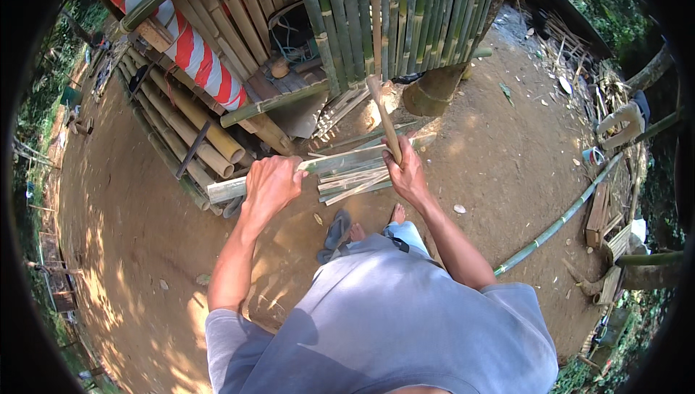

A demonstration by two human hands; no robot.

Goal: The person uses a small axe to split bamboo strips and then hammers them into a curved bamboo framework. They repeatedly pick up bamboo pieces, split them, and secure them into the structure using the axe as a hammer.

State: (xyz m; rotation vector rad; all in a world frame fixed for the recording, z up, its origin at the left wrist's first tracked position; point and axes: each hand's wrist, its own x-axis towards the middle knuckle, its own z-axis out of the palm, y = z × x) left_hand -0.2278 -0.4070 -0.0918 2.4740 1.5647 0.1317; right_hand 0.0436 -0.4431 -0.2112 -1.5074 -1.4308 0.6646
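two hands busy: left hand (271, 183) wrapped round split bamboo piece (318, 165) lying crosswise over near strips; right hand (407, 174) fisted on wooden-handled tool (384, 117), raised upright beside far bamboo wall (391, 10).

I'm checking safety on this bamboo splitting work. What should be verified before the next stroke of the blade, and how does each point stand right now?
1. Left hand grip on the pale green split bamboo length: ok, fingers wrapped around it.
2. Right hand grip on the wooden-handled chopping blade: ok.
3. Left hand apart from the blade: ok, it sits well along the piece.
4. Bare foot away from the work: not ok, right below it.
5. Blade edge seated in the bamboo: cannot tell.
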